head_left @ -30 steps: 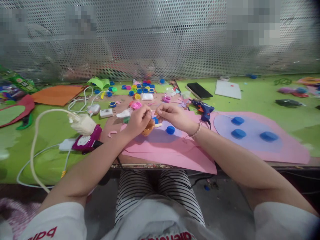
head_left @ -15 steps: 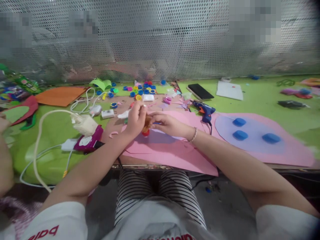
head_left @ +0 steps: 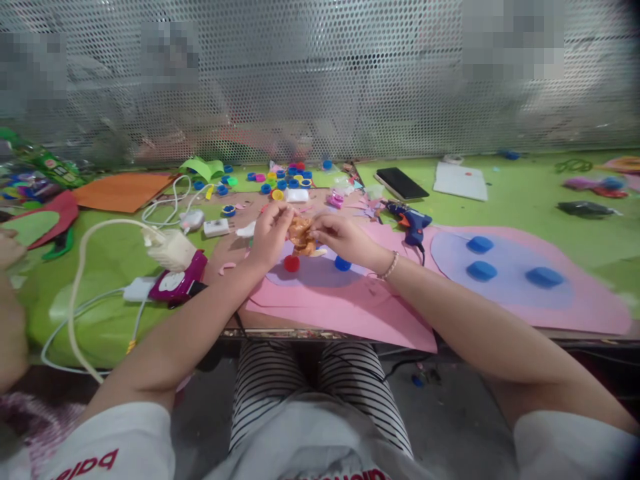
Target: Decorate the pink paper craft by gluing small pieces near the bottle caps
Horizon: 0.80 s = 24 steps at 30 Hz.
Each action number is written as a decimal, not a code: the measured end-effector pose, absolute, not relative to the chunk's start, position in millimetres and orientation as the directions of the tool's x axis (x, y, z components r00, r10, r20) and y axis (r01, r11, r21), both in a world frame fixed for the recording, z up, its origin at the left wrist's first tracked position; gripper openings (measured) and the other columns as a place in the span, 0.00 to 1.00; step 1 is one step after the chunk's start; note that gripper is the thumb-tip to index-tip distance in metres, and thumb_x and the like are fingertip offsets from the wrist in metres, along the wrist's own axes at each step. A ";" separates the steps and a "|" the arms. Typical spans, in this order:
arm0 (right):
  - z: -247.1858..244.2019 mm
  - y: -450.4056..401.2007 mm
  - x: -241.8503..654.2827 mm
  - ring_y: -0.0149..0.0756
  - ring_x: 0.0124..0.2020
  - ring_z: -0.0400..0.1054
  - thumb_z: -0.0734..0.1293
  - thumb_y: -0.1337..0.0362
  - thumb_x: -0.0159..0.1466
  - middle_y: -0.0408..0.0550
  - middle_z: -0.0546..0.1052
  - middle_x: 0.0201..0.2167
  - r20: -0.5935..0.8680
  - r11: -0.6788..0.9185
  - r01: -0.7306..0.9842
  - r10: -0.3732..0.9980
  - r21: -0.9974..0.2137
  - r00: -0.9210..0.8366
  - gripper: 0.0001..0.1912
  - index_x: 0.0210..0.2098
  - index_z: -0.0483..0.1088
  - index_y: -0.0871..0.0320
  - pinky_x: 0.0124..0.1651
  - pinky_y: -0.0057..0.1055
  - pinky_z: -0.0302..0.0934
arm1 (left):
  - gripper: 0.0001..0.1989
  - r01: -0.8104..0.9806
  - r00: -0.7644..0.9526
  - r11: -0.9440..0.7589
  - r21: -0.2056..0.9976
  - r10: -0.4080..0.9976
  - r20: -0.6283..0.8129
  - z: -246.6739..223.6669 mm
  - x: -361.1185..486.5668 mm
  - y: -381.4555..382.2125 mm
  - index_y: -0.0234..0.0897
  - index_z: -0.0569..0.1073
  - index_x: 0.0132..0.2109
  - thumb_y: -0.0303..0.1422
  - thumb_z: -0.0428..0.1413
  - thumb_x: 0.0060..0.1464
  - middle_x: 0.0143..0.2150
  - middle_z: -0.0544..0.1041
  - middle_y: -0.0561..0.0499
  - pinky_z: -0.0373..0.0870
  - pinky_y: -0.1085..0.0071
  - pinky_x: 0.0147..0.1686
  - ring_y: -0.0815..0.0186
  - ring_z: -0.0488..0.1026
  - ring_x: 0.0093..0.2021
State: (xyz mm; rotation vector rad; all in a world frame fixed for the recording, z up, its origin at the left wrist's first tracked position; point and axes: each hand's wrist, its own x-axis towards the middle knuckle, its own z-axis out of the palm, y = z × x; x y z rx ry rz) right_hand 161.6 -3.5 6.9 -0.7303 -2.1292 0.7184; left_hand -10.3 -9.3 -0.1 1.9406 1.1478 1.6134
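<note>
Between my two hands is a crumpled orange-brown piece [head_left: 301,235], thin and wrinkled; its exact kind I cannot make out. My left hand [head_left: 271,233] pinches its left side with thumb and forefinger. Fingers of my right hand [head_left: 345,238] are closed on its right edge. Below lies a lilac paper shape [head_left: 317,275] on pink paper [head_left: 345,313]. A red bottle cap [head_left: 292,263] sits under my left hand, and a blue bottle cap [head_left: 343,263] under my right.
Right of the hands lie a blue glue gun [head_left: 413,223], a phone [head_left: 401,183] and a second lilac shape [head_left: 505,293] with blue caps. Loose caps [head_left: 280,183] are scattered behind. At left are a purple power adapter [head_left: 177,283], cables and another person's arm [head_left: 10,313].
My hands have moved slightly apart, and the orange-brown piece now shows spread between them. The red cap and the blue cap below have come into clearer view.
</note>
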 end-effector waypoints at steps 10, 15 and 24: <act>0.5 1.8 162.7 0.29 0.29 0.63 0.60 0.67 0.61 0.46 0.67 0.29 0.455 0.623 0.256 0.742 -0.739 -0.492 0.07 0.27 0.65 0.60 0.32 0.31 0.61 | 0.06 0.365 0.057 -0.636 0.680 0.744 0.665 0.2 -11.9 -8.6 0.37 0.75 0.36 0.33 0.55 0.52 0.38 0.77 0.48 0.70 0.71 0.36 0.67 0.73 0.39; -0.6 2.6 163.6 0.29 0.30 0.64 0.60 0.67 0.62 0.47 0.67 0.30 0.479 0.626 0.245 0.747 -0.741 -0.461 0.08 0.26 0.63 0.60 0.34 0.31 0.63 | 0.05 0.267 0.024 -0.593 0.760 0.792 0.610 -2.4 -11.0 -5.8 0.36 0.75 0.33 0.28 0.58 0.46 0.35 0.77 0.50 0.69 0.73 0.34 0.69 0.73 0.34; 0.3 1.8 163.5 0.29 0.30 0.64 0.60 0.66 0.63 0.47 0.68 0.30 0.480 0.628 0.284 0.755 -0.724 -0.447 0.08 0.27 0.64 0.60 0.34 0.32 0.64 | 0.03 0.209 0.002 -0.586 0.783 0.801 0.599 -1.1 -12.1 -4.5 0.36 0.74 0.31 0.26 0.58 0.45 0.31 0.76 0.51 0.69 0.74 0.33 0.71 0.72 0.32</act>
